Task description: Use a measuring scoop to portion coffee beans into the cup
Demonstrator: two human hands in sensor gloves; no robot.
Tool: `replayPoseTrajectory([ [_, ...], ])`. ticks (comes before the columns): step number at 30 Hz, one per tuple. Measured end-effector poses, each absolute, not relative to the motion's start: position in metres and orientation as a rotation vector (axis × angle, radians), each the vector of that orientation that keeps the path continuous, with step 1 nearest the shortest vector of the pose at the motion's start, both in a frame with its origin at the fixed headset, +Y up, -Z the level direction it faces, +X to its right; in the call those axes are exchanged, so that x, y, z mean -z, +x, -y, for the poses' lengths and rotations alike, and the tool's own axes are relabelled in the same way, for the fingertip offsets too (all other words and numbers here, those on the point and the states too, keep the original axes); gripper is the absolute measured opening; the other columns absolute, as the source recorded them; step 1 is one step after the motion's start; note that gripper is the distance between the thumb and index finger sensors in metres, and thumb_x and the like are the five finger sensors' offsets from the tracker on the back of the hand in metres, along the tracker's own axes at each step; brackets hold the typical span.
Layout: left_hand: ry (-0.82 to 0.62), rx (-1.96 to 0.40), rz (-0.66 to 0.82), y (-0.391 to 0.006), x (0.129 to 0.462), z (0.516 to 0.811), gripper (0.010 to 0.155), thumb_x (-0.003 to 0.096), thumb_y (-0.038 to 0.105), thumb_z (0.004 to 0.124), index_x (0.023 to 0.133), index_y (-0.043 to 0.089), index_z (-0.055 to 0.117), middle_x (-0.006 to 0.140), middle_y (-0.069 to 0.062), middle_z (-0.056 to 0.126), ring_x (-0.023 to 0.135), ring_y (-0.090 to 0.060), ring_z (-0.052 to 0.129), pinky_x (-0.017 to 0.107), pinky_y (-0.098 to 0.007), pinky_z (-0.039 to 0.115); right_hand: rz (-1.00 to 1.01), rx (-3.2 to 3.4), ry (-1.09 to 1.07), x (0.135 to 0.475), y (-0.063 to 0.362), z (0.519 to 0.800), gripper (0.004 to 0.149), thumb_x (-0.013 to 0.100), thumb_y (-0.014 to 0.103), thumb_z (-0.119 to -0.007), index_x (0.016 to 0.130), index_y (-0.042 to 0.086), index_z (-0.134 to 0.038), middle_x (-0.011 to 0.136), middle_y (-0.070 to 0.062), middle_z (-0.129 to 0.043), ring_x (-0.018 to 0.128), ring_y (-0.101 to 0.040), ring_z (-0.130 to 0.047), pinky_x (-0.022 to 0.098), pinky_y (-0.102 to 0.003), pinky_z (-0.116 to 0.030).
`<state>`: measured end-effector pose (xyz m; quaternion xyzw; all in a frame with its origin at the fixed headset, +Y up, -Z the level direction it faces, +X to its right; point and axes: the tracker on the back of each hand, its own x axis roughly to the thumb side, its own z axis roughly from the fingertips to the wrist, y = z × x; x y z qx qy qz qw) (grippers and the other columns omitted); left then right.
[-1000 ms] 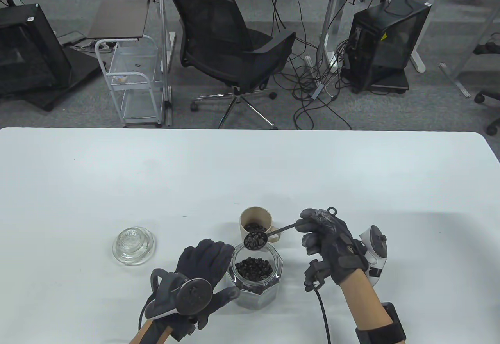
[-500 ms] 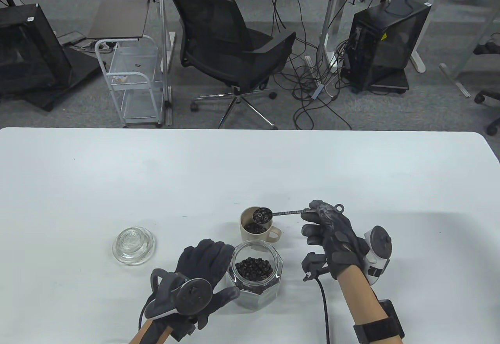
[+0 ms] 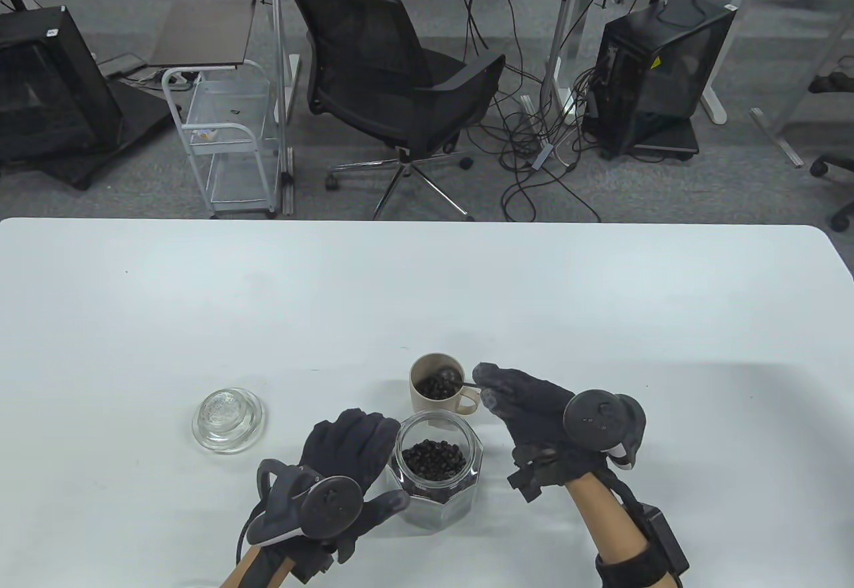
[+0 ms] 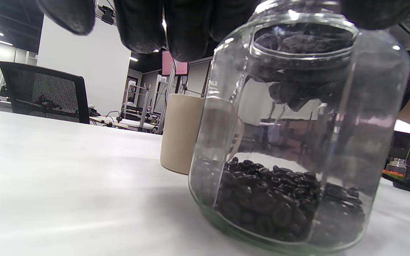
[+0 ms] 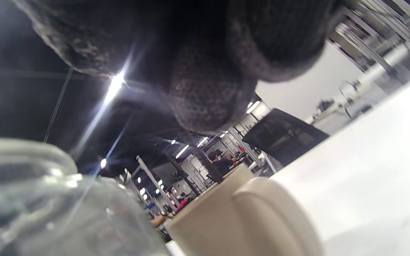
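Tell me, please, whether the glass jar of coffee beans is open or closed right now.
Open. The glass jar has a bare mouth with beans showing inside, and its glass lid lies apart on the table, left of the left hand.

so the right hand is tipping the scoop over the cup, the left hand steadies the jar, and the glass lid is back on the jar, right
Not quite. The glass lid is not on the jar; the table view shows it lying on the table to the jar's left, with the jar's mouth open. The rest holds: the right hand tips the scoop over the cup, and the left hand steadies the jar.

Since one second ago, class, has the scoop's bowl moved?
Yes. The scoop moved away from the jar, toward the table's far edge, and now sits tipped inside the cup.
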<state>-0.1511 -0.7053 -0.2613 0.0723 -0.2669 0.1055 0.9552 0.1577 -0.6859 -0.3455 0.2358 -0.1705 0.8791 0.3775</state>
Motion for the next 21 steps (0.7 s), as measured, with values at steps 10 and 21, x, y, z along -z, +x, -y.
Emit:
replayPoseTrajectory([
  [10, 0.146, -0.213, 0.541, -0.151, 0.261, 0.705, 0.09, 0.0479, 0.079, 0.051, 0.118, 0.025, 0.037, 0.125, -0.006, 0.052, 0.116, -0.041, 0.055, 0.079, -0.069, 0.053, 0.364, -1.759, 0.346, 0.349, 0.177, 0.696, 0.045, 0.049, 0.047, -0.083, 0.088, 0.025, -0.088, 0.074, -0.013, -0.103, 0.041, -0.019, -0.106, 0.027, -0.032, -0.088],
  [21, 0.146, -0.213, 0.541, -0.151, 0.261, 0.705, 0.09, 0.0479, 0.079, 0.051, 0.118, 0.025, 0.037, 0.125, -0.006, 0.052, 0.116, -0.041, 0.055, 0.079, -0.069, 0.053, 0.124, -1.13, 0.104, 0.354, 0.202, 0.717, 0.045, 0.054, 0.05, -0.079, 0.086, 0.02, -0.088, 0.065, -0.009, -0.105, 0.034, -0.013, -0.105, 0.024, -0.027, -0.087],
])
